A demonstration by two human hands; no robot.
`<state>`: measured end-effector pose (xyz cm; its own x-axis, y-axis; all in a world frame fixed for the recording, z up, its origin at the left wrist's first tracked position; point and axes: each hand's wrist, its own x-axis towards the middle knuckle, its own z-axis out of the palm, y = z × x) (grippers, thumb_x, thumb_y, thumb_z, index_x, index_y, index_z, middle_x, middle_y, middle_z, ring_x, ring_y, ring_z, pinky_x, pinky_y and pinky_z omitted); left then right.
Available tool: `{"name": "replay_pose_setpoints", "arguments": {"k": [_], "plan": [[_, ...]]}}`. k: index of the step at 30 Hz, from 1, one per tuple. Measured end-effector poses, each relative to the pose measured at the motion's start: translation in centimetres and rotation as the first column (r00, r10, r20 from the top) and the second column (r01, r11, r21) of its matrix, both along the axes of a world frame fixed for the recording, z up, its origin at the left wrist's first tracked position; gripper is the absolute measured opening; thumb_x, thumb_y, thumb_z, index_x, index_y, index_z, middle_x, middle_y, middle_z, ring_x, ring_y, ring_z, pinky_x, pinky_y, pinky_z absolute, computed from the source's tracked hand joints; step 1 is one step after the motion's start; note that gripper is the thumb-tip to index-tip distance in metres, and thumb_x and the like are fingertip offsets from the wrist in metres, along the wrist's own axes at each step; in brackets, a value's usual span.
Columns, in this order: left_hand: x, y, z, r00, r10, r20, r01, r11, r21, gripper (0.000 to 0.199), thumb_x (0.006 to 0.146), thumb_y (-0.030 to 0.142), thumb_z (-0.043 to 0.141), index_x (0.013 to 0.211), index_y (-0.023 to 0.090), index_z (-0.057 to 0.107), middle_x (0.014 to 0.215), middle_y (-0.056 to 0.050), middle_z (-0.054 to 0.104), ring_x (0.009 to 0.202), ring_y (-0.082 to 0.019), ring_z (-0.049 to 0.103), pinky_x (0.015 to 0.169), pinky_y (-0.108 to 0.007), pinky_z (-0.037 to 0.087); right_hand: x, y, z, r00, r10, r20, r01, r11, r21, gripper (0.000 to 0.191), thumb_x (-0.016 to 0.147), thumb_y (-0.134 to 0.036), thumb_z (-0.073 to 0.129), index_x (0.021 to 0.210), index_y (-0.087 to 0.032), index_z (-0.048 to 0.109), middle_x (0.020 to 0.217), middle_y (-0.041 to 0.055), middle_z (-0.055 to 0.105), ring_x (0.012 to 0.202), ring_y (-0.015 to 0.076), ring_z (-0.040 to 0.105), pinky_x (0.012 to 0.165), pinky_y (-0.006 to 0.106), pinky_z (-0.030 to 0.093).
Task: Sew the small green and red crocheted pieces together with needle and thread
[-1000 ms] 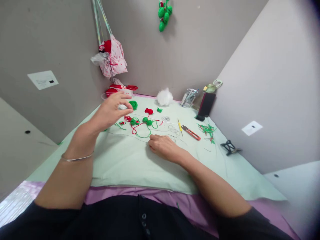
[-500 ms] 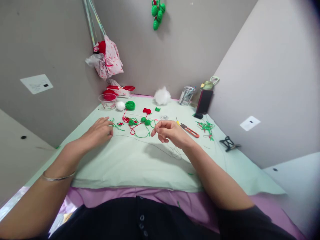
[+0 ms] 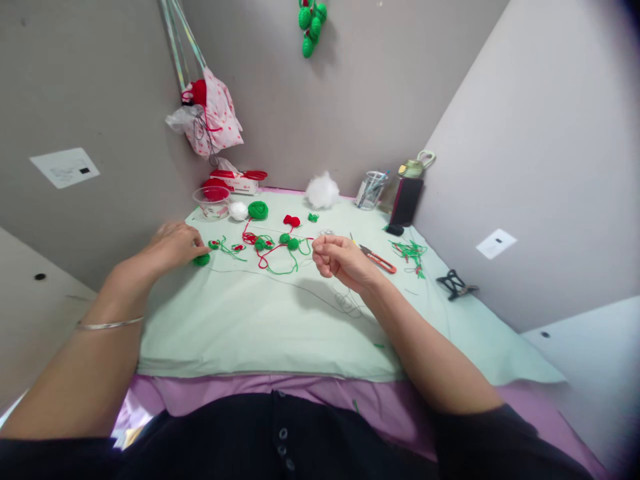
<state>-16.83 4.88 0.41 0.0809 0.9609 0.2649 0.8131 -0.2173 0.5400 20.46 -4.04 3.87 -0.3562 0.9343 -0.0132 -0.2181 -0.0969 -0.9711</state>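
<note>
My left hand [image 3: 176,245] is at the left side of the table, its fingers closed at a green crocheted piece [image 3: 201,259]. Over the middle right, my right hand [image 3: 336,256] is raised with fingertips pinched; anything between them is too small to make out. Between the hands lie green crocheted balls [image 3: 293,244] with red and green yarn tails. A thin thread [image 3: 300,288] runs across the cloth to a loose coil below my right hand. Orange snips [image 3: 379,259] lie just right of that hand.
Behind are a plastic tub [image 3: 213,203], green yarn [image 3: 258,211], white stuffing [image 3: 323,191], a pen cup [image 3: 371,191] and a phone [image 3: 407,202]. Yarn scraps [image 3: 410,252] and a black stand [image 3: 456,285] are at the right. A bag [image 3: 215,117] hangs at the left.
My left hand has moved left and closed at the green piece, which now shows. My right hand has shifted slightly right, its fingers drawn tighter together. The view has shifted slightly.
</note>
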Motion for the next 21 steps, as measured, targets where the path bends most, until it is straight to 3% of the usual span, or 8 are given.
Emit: {"name": "replay_pose_setpoints", "arguments": {"k": [3,6,9,12,17,21], "plan": [[0.4,-0.2,0.2,0.997,-0.052,-0.058,0.05,0.998,-0.035,0.03,0.075,0.044,0.078,0.061,0.019,0.07,0.1,-0.01,0.073,0.117,-0.032,0.056,0.115,-0.052,0.031,-0.1,0.0,0.0,1.0,-0.007,-0.008,0.007,1.0,-0.002,0.023,0.071,-0.032,0.078,0.076,-0.016,0.063,0.06,-0.0037,0.061,0.043,0.0049,0.048,0.042,0.018,0.034],[2.5,-2.1,2.0,0.97,-0.142,0.196,0.124,0.987,0.103,0.029,0.08,0.048,0.075,0.073,0.02,0.075,0.124,-0.008,0.072,0.132,-0.029,0.05,0.119,-0.047,0.027,-0.2,0.0,0.1,0.999,-0.044,-0.027,0.044,0.999,0.004,0.025,0.069,-0.033,0.08,0.076,-0.017,0.062,0.06,-0.0044,0.06,0.043,0.0047,0.047,0.042,0.019,0.032],[6.5,-4.6,4.1,0.818,-0.224,0.529,0.209,0.974,0.089,0.024,0.079,0.044,0.079,0.083,0.02,0.078,0.134,-0.007,0.069,0.129,-0.028,0.057,0.118,-0.047,0.03,-0.4,-0.2,0.4,0.993,-0.11,-0.035,0.111,0.993,0.037,0.027,0.068,-0.035,0.082,0.076,-0.017,0.063,0.06,-0.0048,0.059,0.042,0.0044,0.045,0.042,0.019,0.03],[11.3,-6.2,5.0,0.579,-0.222,0.784,0.27,0.96,0.073,0.021,0.075,0.042,0.082,0.084,0.022,0.079,0.124,-0.006,0.073,0.124,-0.028,0.06,0.114,-0.044,0.036,-0.8,-0.5,0.7,0.981,-0.19,-0.044,0.194,0.976,0.101,0.027,0.068,-0.036,0.081,0.075,-0.017,0.063,0.059,-0.0048,0.059,0.042,0.0043,0.044,0.042,0.02,0.03],[18.4,-7.0,3.2,0.31,-0.124,0.942,0.422,0.907,-0.019,0.028,0.07,0.046,0.084,0.084,0.022,0.08,0.104,-0.006,0.077,0.119,-0.025,0.061,0.111,-0.039,0.039,-1.0,-0.8,0.8,0.95,-0.312,-0.025,0.307,0.916,0.256,0.02,0.072,-0.032,0.076,0.075,-0.017,0.063,0.058,-0.0044,0.06,0.043,0.0061,0.047,0.044,0.022,0.034],[20.9,-7.6,1.2,0.237,-0.023,0.971,0.433,0.897,-0.084,0.032,0.067,0.048,0.084,0.083,0.021,0.079,0.102,-0.006,0.076,0.115,-0.024,0.061,0.111,-0.039,0.038,-1.1,-0.7,0.3,0.924,-0.383,0.02,0.351,0.865,0.359,0.015,0.076,-0.03,0.071,0.076,-0.017,0.063,0.06,-0.0029,0.063,0.045,0.0073,0.05,0.045,0.022,0.038]]}}
